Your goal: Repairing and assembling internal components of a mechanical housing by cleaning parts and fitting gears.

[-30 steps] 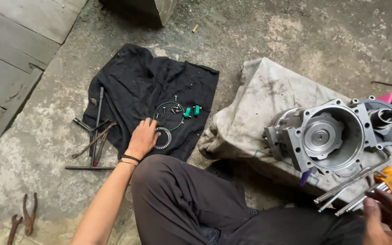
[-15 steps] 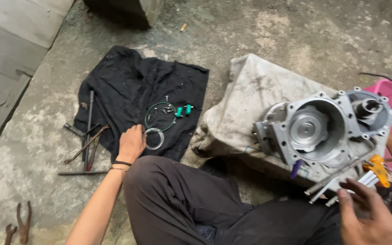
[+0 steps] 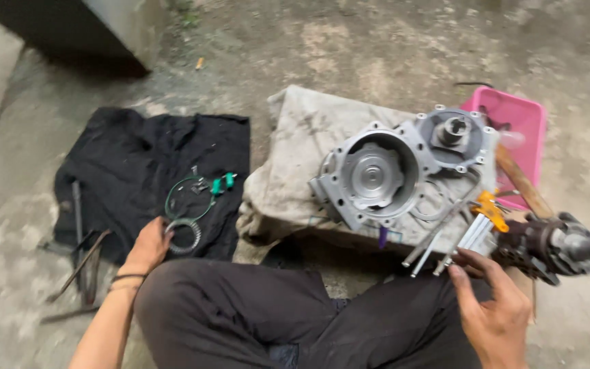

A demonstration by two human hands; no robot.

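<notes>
My left hand (image 3: pixel 149 244) rests on the black cloth (image 3: pixel 146 167), its fingers at a round metal ring (image 3: pixel 184 234) next to a thin green gasket (image 3: pixel 189 198) and small green parts (image 3: pixel 221 183). My right hand (image 3: pixel 493 309) reaches with spread fingers toward several long metal bolts (image 3: pixel 445 239) and a dark shaft assembly (image 3: pixel 554 247); it holds nothing that I can see. A grey aluminium engine case (image 3: pixel 390 171) lies on a dirty canvas cloth (image 3: pixel 295 164).
A pink plastic tray (image 3: pixel 513 130) stands behind the case, with a wooden handle (image 3: pixel 522 183) in front of it. Long tools (image 3: pixel 80 253) lie at the black cloth's left edge. An orange tool (image 3: pixel 489 208) lies by the bolts. My dark-trousered legs (image 3: pixel 288 321) fill the foreground.
The view has swung right and up. My right hand has moved closer to the bolts and shaft assembly. My left hand stays at the ring on the black cloth.
</notes>
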